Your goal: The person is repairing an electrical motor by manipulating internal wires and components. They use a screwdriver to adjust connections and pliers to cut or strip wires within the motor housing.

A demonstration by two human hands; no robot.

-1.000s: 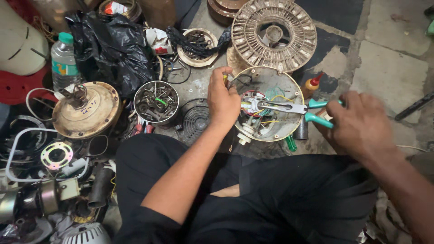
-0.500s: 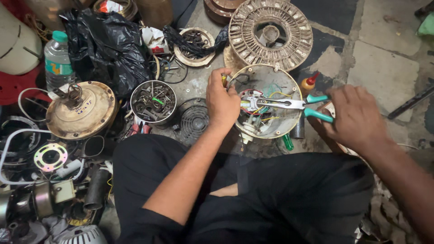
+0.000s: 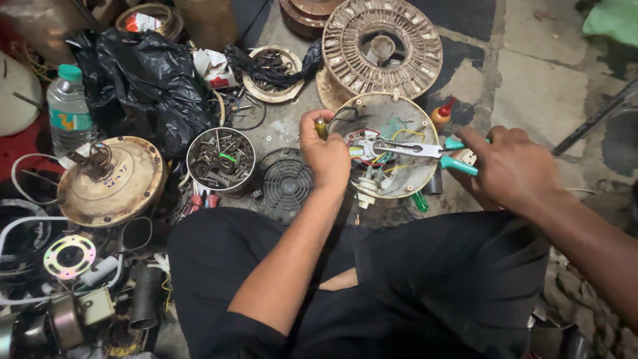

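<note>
Left hand (image 3: 327, 154) pinches a small cylinder, maybe a capacitor; right hand (image 3: 512, 166), at three o'clock, squeezes pliers (image 3: 425, 151): keep wires (image 3: 372, 159) steady

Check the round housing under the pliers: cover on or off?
Off. The round housing lies open side up, with coloured wires exposed inside, where the pliers in the right hand reach in.

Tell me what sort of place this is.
Probably a floor-level repair workshop for ceiling fans or small motors. A wound stator lies on the floor, a tin of loose screws stands nearby, and the right hand works pliers into an open wired housing.
</note>
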